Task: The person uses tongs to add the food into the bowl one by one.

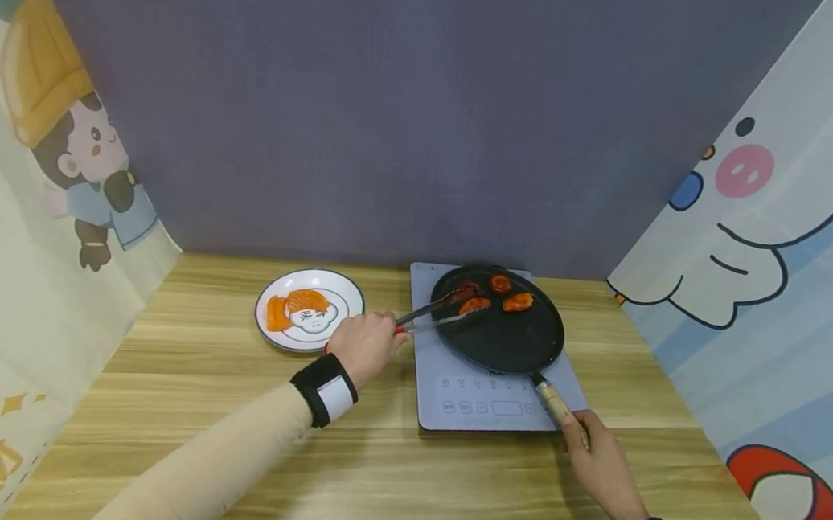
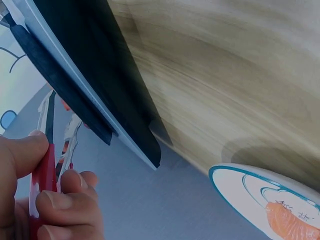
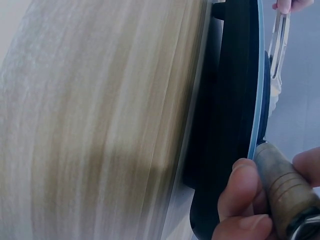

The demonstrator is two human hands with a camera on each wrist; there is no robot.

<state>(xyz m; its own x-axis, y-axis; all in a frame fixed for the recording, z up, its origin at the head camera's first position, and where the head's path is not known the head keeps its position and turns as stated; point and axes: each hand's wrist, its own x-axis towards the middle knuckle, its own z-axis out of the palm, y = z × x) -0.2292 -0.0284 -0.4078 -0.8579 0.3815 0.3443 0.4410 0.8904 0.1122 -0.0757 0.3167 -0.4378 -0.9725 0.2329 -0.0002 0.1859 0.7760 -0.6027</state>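
My left hand [image 1: 365,347] grips red-handled metal tongs [image 2: 46,167], which reach right over the pan. Their tips lie at the reddish-orange food pieces on the pan's left side; whether a piece is pinched I cannot tell. The flat black frying pan [image 1: 508,343] sits on a light grey induction cooktop [image 1: 444,387]. Several glossy pieces lie in it, among them one orange piece [image 1: 518,302] right of centre. Fingers and thumb of my right hand [image 1: 601,466] curl round the pan's wooden handle [image 3: 287,187], which points toward me.
Left of the cooktop stands a white plate [image 1: 347,299] with a dark rim and a printed face, bearing orange, salmon-like slices [image 1: 278,313]. All stands on a wood-grain table [image 1: 233,392]. A grey panel [image 1: 396,130] rises behind, with patterned cloths at both sides.
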